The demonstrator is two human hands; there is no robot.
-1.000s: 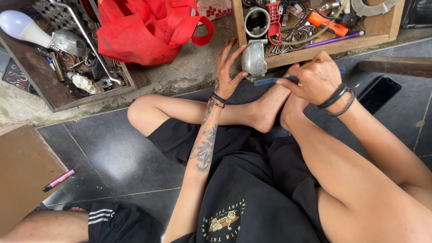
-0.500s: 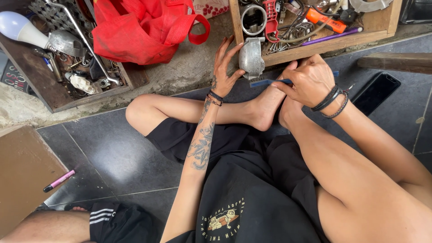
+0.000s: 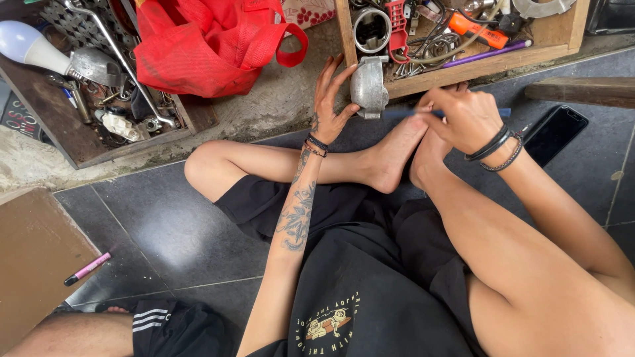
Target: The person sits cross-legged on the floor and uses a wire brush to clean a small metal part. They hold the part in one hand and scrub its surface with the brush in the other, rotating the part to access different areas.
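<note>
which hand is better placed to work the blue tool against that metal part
Right. The right hand grips the blue tool, whose tip points at the grey metal part. The left hand is occupied steadying that part.

A red bag (image 3: pixel 205 46) lies slumped on the rough concrete between two wooden boxes; the left box (image 3: pixel 79 142) holds a white light bulb (image 3: pixel 26 41) and mixed metal bits; the right box (image 3: pixel 489 63) holds an orange tool (image 3: pixel 477 30) and a purple pen (image 3: pixel 486 54); a black phone (image 3: pixel 554 135) lies on the dark tiles; a pink marker (image 3: pixel 86 268) rests beside a brown board (image 3: pixel 33 258).
</note>
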